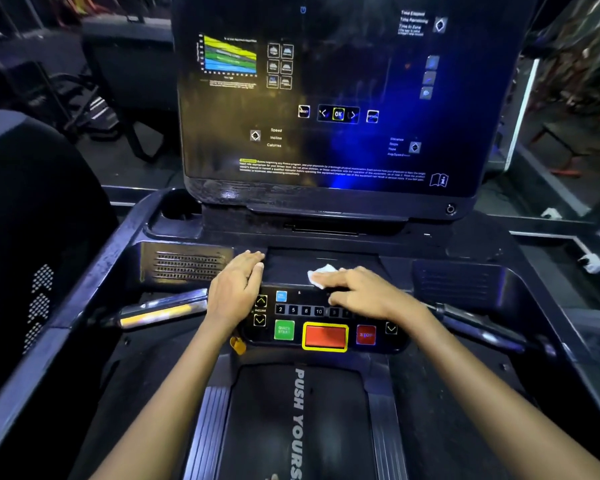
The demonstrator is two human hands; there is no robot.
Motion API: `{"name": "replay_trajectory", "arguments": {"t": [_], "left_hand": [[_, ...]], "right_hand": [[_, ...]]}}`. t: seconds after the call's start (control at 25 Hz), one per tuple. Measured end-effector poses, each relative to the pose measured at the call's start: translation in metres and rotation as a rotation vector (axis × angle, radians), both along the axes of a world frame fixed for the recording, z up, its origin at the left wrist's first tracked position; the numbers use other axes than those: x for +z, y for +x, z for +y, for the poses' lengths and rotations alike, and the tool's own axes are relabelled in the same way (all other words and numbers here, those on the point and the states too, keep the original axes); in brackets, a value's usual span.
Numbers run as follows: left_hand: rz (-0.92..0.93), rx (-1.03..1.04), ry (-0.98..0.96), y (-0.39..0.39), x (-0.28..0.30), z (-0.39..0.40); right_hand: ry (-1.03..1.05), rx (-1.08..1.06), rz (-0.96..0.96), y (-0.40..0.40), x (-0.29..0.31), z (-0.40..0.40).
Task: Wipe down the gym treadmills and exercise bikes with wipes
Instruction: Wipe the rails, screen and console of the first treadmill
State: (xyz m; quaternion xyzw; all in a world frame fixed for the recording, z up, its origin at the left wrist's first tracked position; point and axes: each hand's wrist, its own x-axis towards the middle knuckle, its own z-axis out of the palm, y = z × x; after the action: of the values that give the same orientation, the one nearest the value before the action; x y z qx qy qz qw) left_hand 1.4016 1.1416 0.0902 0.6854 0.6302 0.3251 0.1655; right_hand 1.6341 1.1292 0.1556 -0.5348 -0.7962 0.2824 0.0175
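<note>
Right hand point(357, 289), fingers flat, presses a white wipe point(321, 275) onto the treadmill console point(326, 265) ledge above the keypad point(323, 323), presumably for even contact, while the left hand point(238, 285) rests flat and empty alongside, likely bracing.

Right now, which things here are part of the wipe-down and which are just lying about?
Part of the job:
- white wipe, pressed under the right hand
- treadmill console and button panel
- left hand, resting flat on the console

Just lying about:
- white scraps on the ledge to the right
- neighbouring machine on the left
</note>
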Motion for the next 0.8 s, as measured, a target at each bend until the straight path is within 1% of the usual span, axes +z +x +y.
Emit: {"name": "replay_trajectory", "arguments": {"t": [0.08, 0.16, 0.2, 0.24, 0.28, 0.36, 0.4, 0.44, 0.52, 0.56, 0.6, 0.68, 0.76, 0.8], "left_hand": [[0.033, -0.029, 0.005, -0.001, -0.002, 0.002], [0.132, -0.034, -0.007, -0.001, -0.002, 0.006], [0.195, -0.016, -0.010, 0.000, -0.001, 0.007], [0.247, 0.004, 0.005, 0.002, 0.001, 0.006], [0.285, 0.003, 0.046, 0.006, 0.004, 0.004], [0.316, -0.072, 0.147, 0.023, 0.012, -0.003], [0.319, -0.124, 0.185, 0.035, 0.014, -0.007], [0.323, -0.173, 0.218, 0.049, 0.016, -0.011], [0.330, -0.260, 0.272, 0.083, 0.018, -0.015], [0.329, -0.298, 0.294, 0.100, 0.019, -0.015], [0.329, -0.333, 0.316, 0.120, 0.019, -0.016], [0.341, -0.394, 0.349, 0.157, 0.017, -0.017], [0.340, -0.436, 0.333, 0.188, 0.014, -0.017], [0.345, -0.445, 0.313, 0.200, 0.012, -0.019]], "right_hand": [[0.042, -0.073, -0.070, 0.029, -0.004, -0.006], [0.101, -0.186, -0.153, 0.051, -0.008, -0.013], [0.174, -0.224, -0.164, 0.053, -0.012, -0.018], [0.291, -0.227, -0.145, 0.050, -0.016, -0.026], [0.456, -0.200, -0.111, 0.047, -0.023, -0.034], [0.727, -0.138, -0.049, 0.056, -0.044, -0.048], [0.827, -0.144, -0.021, 0.066, -0.053, -0.051], [0.847, -0.199, 0.027, 0.076, -0.058, -0.052], [0.761, -0.380, 0.173, 0.086, -0.056, -0.049], [0.728, -0.422, 0.228, 0.086, -0.055, -0.047], [0.699, -0.417, 0.238, 0.088, -0.057, -0.049], [0.689, -0.361, 0.176, 0.102, -0.067, -0.058], [0.733, -0.334, 0.020, 0.129, -0.076, -0.072], [0.743, -0.363, -0.055, 0.144, -0.079, -0.078]]}}
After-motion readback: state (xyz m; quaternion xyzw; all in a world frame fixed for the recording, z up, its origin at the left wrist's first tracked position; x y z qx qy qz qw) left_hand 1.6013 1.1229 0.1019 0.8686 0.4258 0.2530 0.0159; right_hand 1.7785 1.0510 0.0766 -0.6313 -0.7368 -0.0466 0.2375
